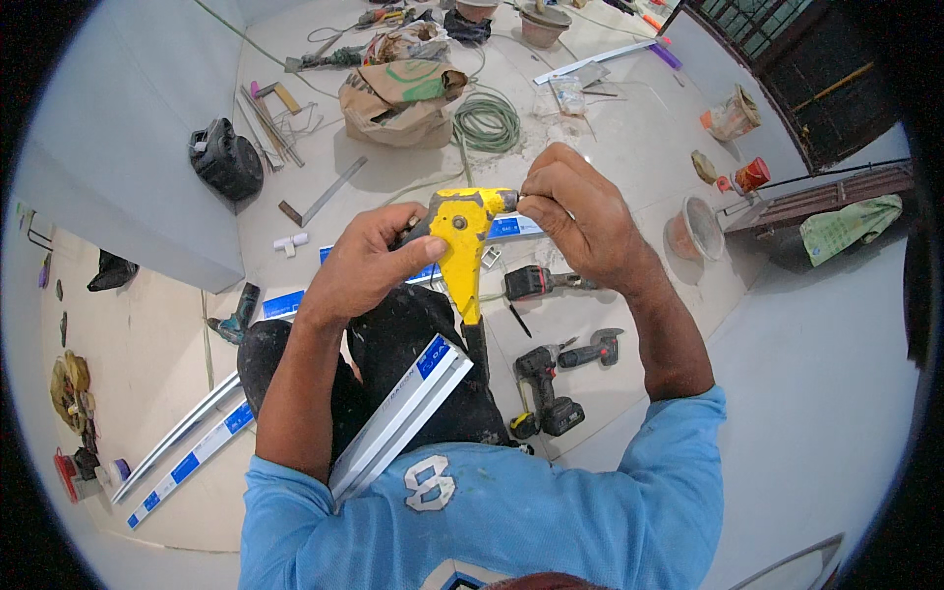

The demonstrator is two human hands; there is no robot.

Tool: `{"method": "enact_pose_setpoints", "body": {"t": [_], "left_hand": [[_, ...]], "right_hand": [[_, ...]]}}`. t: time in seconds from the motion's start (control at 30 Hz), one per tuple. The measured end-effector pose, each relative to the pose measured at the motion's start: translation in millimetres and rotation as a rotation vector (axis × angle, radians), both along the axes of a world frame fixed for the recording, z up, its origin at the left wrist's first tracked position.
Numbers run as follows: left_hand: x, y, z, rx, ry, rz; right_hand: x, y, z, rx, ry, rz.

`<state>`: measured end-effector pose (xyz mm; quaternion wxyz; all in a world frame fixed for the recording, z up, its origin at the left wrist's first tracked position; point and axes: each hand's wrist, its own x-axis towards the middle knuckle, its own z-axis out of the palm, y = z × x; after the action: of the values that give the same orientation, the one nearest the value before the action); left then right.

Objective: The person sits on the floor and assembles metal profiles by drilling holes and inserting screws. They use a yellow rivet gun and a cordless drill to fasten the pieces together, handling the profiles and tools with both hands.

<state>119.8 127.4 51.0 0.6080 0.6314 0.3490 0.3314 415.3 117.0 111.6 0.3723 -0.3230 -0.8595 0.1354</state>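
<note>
A yellow hand riveter [458, 236] with a dark handle end is held up over my lap. My left hand [372, 258] grips its body from the left, the thumb lying across the yellow side. At the tool's grey nose, the thumb and fingers of my right hand [578, 211] pinch together; a small piece between them is too hidden to tell, perhaps a rivet. Across my left thigh leans a silver metal profile [398, 418] with blue-and-white film, its lower end against my shirt.
To the right on the tiles lie a cordless drill [538, 379], a cordless driver [531, 282] and a small black power tool [593, 349]. More film-covered profiles [192, 462] lie left. Farther off are a paper sack [403, 103], a coiled green hose [486, 122] and a black jerrycan [225, 159].
</note>
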Motion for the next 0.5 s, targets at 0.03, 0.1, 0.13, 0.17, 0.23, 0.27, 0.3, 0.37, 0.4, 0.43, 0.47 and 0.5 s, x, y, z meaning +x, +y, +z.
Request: {"method": "enact_pose_setpoints", "body": {"t": [0.03, 0.1, 0.13, 0.17, 0.23, 0.27, 0.3, 0.37, 0.4, 0.43, 0.47, 0.5], "left_hand": [[-1, -1, 2, -0.013, -0.002, -0.001], [-4, -3, 3, -0.025, 0.002, 0.019], [-5, -3, 2, -0.023, 0.005, 0.036], [-5, -2, 2, -0.024, 0.008, 0.041], [-6, 1, -1, -0.065, 0.001, 0.028], [-7, 3, -2, -0.085, 0.005, 0.021], [-9, 3, -3, -0.106, -0.021, 0.013], [-12, 6, -4, -0.141, -0.071, -0.002], [-13, 7, -5, -0.137, -0.085, 0.008], [-13, 6, -7, -0.132, -0.099, 0.018], [-12, 5, -6, -0.127, -0.112, 0.031], [-10, 3, 0, -0.124, -0.098, 0.055]], "right_hand": [[2, -1, -2, -0.05, 0.025, 0.003], [3, -14, 8, -0.342, 0.162, -0.093], [2, -19, 11, -0.487, 0.23, -0.139], [3, -22, 8, -0.509, 0.301, -0.139], [6, -26, -2, -0.551, 0.445, -0.138], [3, -26, -4, -0.479, 0.464, -0.112], [-4, -25, -7, -0.406, 0.482, -0.087], [-16, -25, -10, -0.395, 0.56, -0.097], [-22, -26, -11, -0.459, 0.621, -0.129], [-25, -25, -11, -0.524, 0.682, -0.16], [-26, -23, -11, -0.378, 0.558, -0.185], [-25, -21, -10, -0.234, 0.434, -0.211]]}}
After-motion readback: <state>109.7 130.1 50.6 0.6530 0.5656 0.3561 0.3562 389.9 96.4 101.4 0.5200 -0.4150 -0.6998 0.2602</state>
